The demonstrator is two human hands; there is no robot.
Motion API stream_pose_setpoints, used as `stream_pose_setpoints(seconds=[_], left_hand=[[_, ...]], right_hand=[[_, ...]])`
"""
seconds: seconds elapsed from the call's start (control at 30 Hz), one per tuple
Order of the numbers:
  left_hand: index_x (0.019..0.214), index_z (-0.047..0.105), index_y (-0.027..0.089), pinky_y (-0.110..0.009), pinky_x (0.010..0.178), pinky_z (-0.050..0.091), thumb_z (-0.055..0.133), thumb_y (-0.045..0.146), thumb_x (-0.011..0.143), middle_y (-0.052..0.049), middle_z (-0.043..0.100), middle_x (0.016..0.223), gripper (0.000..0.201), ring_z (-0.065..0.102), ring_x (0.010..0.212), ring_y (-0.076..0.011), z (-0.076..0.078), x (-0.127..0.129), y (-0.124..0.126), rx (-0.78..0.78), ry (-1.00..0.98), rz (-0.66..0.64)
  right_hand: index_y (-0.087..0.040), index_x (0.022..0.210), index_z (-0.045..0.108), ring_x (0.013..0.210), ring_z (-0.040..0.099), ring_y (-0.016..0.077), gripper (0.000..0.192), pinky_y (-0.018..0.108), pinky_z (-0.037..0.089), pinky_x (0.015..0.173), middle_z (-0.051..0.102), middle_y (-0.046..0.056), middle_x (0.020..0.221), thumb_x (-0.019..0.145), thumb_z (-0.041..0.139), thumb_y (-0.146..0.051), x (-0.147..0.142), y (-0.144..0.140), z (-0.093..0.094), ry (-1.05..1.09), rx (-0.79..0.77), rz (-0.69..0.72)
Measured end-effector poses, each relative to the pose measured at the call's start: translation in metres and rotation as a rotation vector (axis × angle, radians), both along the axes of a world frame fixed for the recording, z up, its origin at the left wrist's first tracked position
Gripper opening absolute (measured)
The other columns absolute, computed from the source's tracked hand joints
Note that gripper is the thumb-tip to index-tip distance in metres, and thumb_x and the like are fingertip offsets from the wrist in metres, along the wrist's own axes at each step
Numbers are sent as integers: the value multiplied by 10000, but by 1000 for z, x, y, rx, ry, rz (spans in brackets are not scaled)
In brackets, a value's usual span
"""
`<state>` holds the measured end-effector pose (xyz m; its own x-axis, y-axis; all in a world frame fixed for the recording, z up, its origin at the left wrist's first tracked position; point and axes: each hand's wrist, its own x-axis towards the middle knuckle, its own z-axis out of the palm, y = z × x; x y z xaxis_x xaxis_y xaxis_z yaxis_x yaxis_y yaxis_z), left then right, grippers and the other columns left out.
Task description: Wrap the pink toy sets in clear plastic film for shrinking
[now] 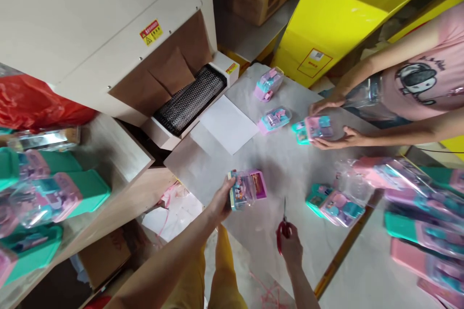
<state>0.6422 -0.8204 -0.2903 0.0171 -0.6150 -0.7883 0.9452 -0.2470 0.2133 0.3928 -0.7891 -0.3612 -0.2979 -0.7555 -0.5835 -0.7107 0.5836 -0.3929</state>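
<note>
While the left hand [222, 199] grips a pink-and-blue plastic-wrapped toy pack [247, 189] above the grey table [290, 164], the right hand [290, 246] pinches red-handled scissors [283, 228], blades closed, near 2 similar packs [270, 101] and a co-worker's hands [328, 123].

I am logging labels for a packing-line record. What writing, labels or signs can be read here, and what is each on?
No text here can be read.
Red and yellow warning sticker on the beige machine: print too small.
Small yellow sticker by the mesh conveyor: blurred.
Label on the yellow carton: too small.
Script on a co-worker's pink shirt: illegible.
Toy pack in the left hand: picture only.
</note>
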Motion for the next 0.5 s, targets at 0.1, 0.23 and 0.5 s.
stream_pose_setpoints(seconds=[0.1,0.23,0.5], left_hand=[[1220,505,243,-301,807,513,691,287,746,-9,681,931,511,660,820,-168,0,6,-4,-30,-60,32],[1244,509,242,-270,803,508,646,328,788,6,681,895,483,652,778,-143,2,10,-12,9,-127,51],[1281,505,269,-230,925,428,554,417,850,0,616,1186,458,553,1104,-163,8,4,-13,-114,-243,66]], right_hand=[[-234,988,529,616,568,174,466,305,456,577,596,-4,711,630,602,-524,15,7,47,-393,45,-116],[-238,1067,534,515,453,90,532,194,358,449,486,-48,651,642,663,-531,47,16,113,-646,173,-99],[-210,1012,551,336,333,52,543,183,240,315,477,-65,556,713,544,-664,95,11,162,-834,411,46]])
